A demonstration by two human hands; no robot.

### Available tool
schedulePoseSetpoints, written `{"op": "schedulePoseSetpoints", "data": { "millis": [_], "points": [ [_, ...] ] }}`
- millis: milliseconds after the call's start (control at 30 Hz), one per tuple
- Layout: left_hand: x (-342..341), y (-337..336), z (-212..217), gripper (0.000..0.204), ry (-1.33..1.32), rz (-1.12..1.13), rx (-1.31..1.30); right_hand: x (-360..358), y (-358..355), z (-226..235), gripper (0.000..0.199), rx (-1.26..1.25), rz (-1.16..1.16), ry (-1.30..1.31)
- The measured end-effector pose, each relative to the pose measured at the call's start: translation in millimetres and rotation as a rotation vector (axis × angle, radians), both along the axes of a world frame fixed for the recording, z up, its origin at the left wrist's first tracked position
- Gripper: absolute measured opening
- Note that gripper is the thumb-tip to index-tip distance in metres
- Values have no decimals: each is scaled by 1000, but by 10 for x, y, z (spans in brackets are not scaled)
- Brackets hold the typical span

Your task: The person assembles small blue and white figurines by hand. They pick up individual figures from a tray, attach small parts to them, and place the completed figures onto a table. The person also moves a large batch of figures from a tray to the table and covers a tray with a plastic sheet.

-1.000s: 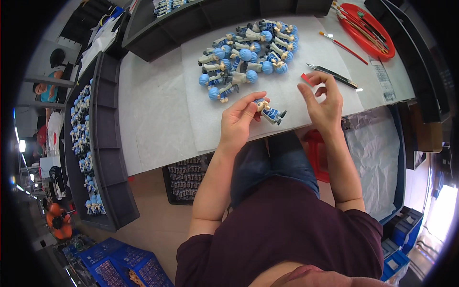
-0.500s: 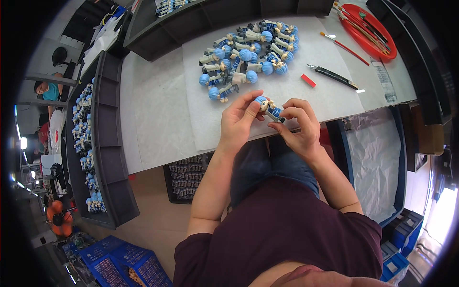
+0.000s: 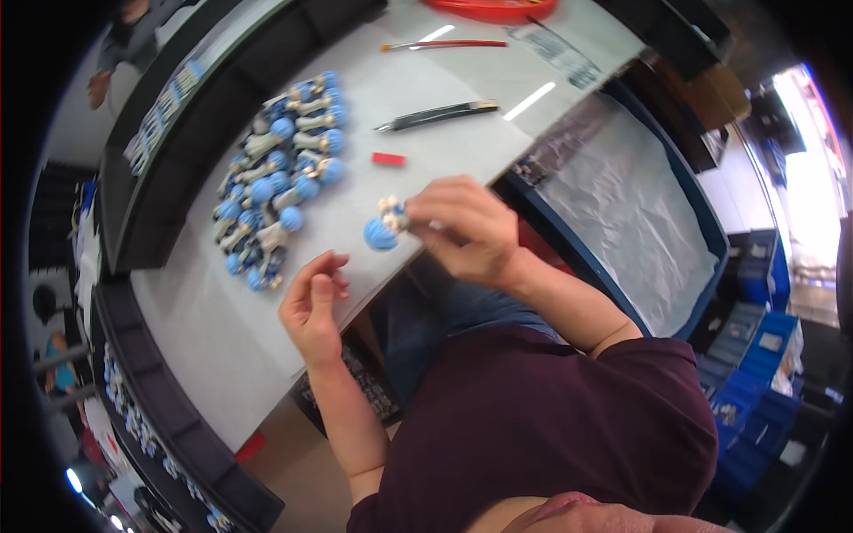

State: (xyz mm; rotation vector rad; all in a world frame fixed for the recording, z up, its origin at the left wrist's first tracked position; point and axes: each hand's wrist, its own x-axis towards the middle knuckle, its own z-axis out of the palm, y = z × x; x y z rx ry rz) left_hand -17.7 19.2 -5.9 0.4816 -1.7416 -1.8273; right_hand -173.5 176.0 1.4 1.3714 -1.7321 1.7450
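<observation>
In my right hand [image 3: 466,226] is a small blue-haired figurine [image 3: 381,233], gripped by its lower body between thumb and fingers, its head hanging toward the left. The fingers hide its legs. My left hand [image 3: 314,306] is off the figurine, near the table's front edge, with loosely bent fingers apart and nothing in them. Beyond it, a cluster of similar figurines [image 3: 264,188] in blue and white lies on the white sheet. Farther off are a red block [image 3: 388,160] and a black craft knife [image 3: 437,115], both on the table.
A red-handled brush [image 3: 444,43] lies near a red tray [image 3: 493,7] at the far edge. Dark compartment trays [image 3: 191,441] border the table at left and back. A blue-rimmed bin lined with plastic sheet [image 3: 635,209] stands at right. Another person's hand [image 3: 99,90] shows at upper left.
My left hand has let go of the figurine and moved apart from it. My right hand alone now holds it. The whole view has turned, shifting the table and its things leftward.
</observation>
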Motion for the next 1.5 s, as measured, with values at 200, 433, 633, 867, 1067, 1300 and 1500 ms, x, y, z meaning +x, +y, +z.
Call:
{"op": "schedulePoseSetpoints", "data": {
  "millis": [200, 433, 633, 867, 1067, 1300, 1500],
  "points": [
    [-71, 32, 2, 25, -2, -36, -53, -1016, 1261, -287, 16, -215, -656, -558],
    [-48, 30, 7, 23, -40, -18, -63, -1495, 1705, -1487, 24, 600, -859, -753],
    [-45, 35, 5, 22, -60, 8, -94, -1710, 1476, -1975, 29, 777, -868, -643],
    [-95, 49, 15, 22, -53, -15, -82, -1666, 1433, -1870, 30, 810, -667, -642],
    [-42, 59, 10, 21, -75, -7, -71, -1702, 1396, -1953, 34, 801, -593, -703],
    [-53, 102, 88, 13, -80, 0, -487, -1955, 1724, -2438, 32, 833, -706, -328],
    [95, -78, 199, 20, 36, 433, -1003, -1271, 1238, -1282, 25, 275, -882, -288]
  ]
}}
